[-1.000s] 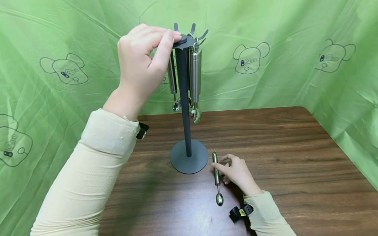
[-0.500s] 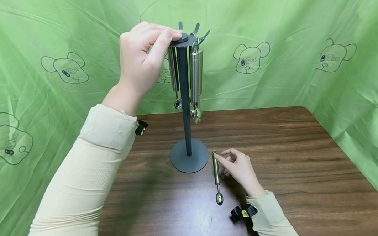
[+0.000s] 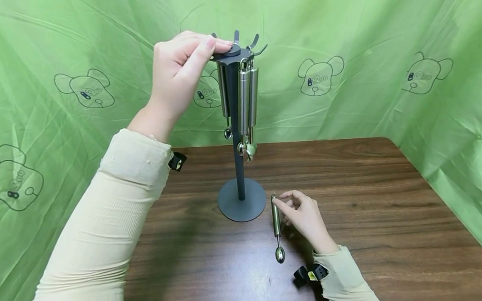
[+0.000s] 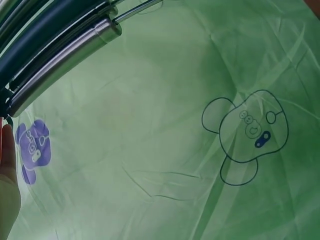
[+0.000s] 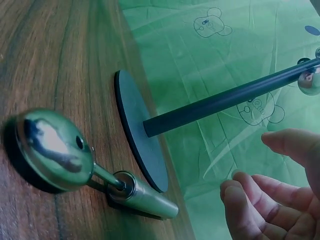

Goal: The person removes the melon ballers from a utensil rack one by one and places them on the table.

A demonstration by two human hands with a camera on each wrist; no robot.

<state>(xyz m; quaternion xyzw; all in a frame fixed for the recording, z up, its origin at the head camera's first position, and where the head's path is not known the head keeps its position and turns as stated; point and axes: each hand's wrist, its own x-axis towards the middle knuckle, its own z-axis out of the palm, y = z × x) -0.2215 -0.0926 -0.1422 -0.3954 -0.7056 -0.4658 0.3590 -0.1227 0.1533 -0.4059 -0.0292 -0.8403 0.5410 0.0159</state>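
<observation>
My left hand [image 3: 175,72] is at the top of a dark grey utensil stand [image 3: 239,164], its thumb and fingers pinching the round knob [image 3: 233,51] above the hook plate. Several steel-handled scoops hang from the hooks, among them a front one [image 3: 244,100] with a ball-shaped end. A melon baller [image 3: 276,219] lies on the table right of the stand's base, bowl toward me. My right hand [image 3: 303,215] hovers beside its handle, thumb near the ring end. In the right wrist view, the fingers [image 5: 272,195] are apart with nothing between them; a small hole shows in the melon baller's bowl [image 5: 55,150].
The stand's round base [image 3: 244,211] sits on the brown wooden table [image 3: 371,207]. Green cloth [image 3: 361,26] with bear drawings hangs behind the table and along its sides. A small black device [image 3: 310,274] is worn on my right wrist.
The hook plate has turned under my left hand, and the hanging scoops have shifted around the pole, the front one leftward. My right hand has edged toward the melon baller's ring end.
</observation>
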